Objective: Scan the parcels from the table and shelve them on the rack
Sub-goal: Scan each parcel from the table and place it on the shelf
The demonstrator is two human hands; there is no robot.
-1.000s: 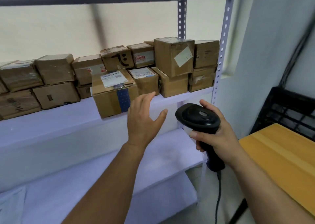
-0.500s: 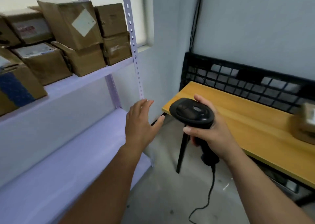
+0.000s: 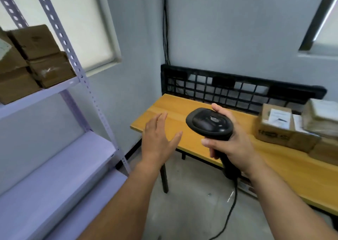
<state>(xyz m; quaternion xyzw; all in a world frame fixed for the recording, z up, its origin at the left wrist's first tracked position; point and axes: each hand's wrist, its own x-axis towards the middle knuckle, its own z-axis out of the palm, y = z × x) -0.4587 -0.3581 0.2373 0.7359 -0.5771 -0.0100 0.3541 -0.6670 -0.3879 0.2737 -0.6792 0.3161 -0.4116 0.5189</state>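
My right hand (image 3: 232, 144) grips the handle of a black barcode scanner (image 3: 209, 122), held over the wooden table (image 3: 285, 168); its cable hangs to the floor. My left hand (image 3: 158, 139) hovers empty with straight, spread fingers near the table's left end. Cardboard parcels (image 3: 276, 124) lie on the table at the right, one with a white label on top. The rack (image 3: 76, 71) stands at the left, with shelved parcels (image 3: 40, 57) on its upper shelf.
A black plastic grid crate (image 3: 237, 90) stands on edge behind the table against the wall. The rack's lower shelves (image 3: 54, 166) are bare white boards. Grey concrete floor lies between rack and table. Cables run down the wall corner.
My view has swung right, from the rack's stacked parcels to the table. My left hand has drawn away from the shelf and now hovers by the table. The scanner stays in my right hand.
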